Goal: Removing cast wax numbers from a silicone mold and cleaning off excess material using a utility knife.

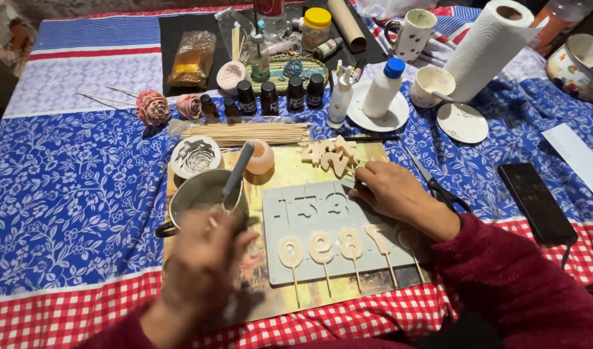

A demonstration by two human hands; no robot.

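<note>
I look down on a desk (70, 194) covered with a blue floral cloth edged in red check. My left hand (202, 258) is blurred in the foreground, just below a small metal pot (202, 194). I cannot tell whether its fingers are clenched or released. A grey spoon (238, 171) leans in the pot, handle pointing up and to the right.

My right hand (393, 190) rests on the upper right corner of a pale grey mould (322, 223) with number-shaped hollows. Its fingers (367, 178) are curled, pressing down on the mould's edge, and I cannot tell if they pinch anything. The mould lies at the centre of the desk on a yellowish mat (283, 171). Its lower row is filled with cream-coloured material, a thin wooden stick (295, 287) coming out of each filled hollow towards me. The upper row looks unfilled.

Just above the mould lies a heap of finished cream numbers (332, 155). Left of them sit a peach-coloured round cup (261, 158) and a round rose-shaped mould (196, 156). A bundle of wooden skewers (244, 132) lies across behind these. Farther back stand dark small bottles (277, 95), two pink roses (167, 108), a white bottle with a blue cap (381, 87), a kitchen roll (487, 48) and a spotted mug (412, 33). Black-handled scissors (438, 187) lie right of my hand, and a black phone (535, 201) lies farther right.
</note>
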